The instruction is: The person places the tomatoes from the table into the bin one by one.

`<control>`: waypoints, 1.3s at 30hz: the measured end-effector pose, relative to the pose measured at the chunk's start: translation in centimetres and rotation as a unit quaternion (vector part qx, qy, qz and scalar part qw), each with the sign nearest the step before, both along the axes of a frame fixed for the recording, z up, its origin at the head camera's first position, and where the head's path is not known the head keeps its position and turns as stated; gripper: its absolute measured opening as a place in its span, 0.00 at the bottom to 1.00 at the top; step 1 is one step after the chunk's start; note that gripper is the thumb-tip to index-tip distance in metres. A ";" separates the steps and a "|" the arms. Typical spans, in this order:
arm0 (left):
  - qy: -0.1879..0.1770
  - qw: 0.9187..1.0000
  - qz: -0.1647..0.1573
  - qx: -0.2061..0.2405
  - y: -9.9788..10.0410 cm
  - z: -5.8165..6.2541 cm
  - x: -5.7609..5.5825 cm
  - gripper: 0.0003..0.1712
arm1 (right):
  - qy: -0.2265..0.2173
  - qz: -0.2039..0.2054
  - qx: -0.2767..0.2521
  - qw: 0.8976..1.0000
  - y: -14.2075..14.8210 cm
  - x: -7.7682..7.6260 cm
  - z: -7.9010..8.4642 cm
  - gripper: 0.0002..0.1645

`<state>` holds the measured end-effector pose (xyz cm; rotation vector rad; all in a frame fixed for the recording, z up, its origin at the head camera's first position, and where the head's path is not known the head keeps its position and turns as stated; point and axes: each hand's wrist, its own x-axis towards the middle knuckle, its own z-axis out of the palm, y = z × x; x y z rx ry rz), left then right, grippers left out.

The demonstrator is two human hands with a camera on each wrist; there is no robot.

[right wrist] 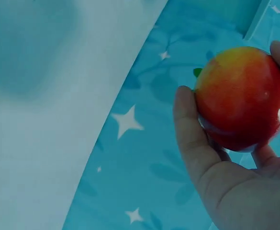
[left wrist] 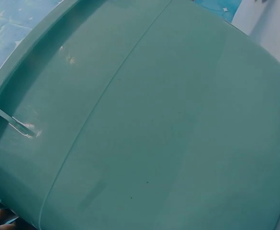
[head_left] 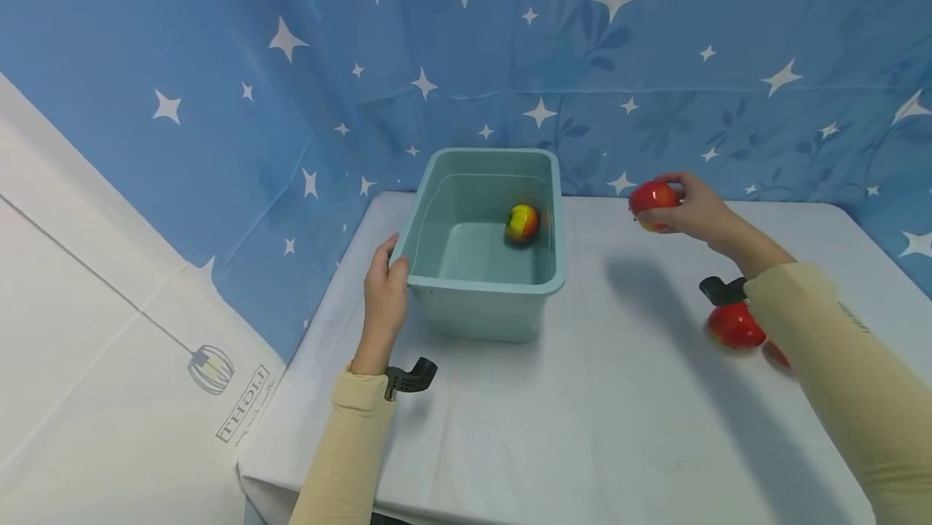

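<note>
My left hand [head_left: 384, 290] grips the left front rim of a pale teal plastic bin [head_left: 480, 311], thumb on the near side of the edge. The bin's outer wall [left wrist: 144, 120] fills the left wrist view. Inside, against the right wall, lies a yellow and red apple [head_left: 522, 223]. Held up above the table to the right of the bin, a shiny red apple [head_left: 653, 198] sits in my right hand [head_left: 699, 208]. In the right wrist view, fingers and thumb curl round that apple [right wrist: 242, 98], which shows a yellow patch and a green leaf.
Another red apple [head_left: 735, 326] rests on the white-covered table [head_left: 582, 420] under my right forearm, with part of one more [head_left: 777, 355] half hidden by the sleeve. A blue star-patterned curtain [head_left: 480, 48] hangs behind the table. White fabric [head_left: 95, 306] covers the left side.
</note>
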<state>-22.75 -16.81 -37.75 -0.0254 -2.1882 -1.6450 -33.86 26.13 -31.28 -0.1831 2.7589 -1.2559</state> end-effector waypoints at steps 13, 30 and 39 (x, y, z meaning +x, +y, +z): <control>-0.005 1.000 -0.012 -0.002 0.0 0.2 0.2 0.25 | 0.030 0.003 -0.043 0.999 -4.3 1.1 2.0 0.57; -0.004 1.000 -0.004 -0.010 -0.4 -0.1 -0.1 0.25 | 0.032 0.071 -0.093 0.993 -9.7 3.2 3.9 0.52; 0.010 1.000 0.001 -0.014 -0.3 0.0 -0.3 0.25 | 0.018 0.111 -0.125 0.986 -11.9 3.3 3.8 0.50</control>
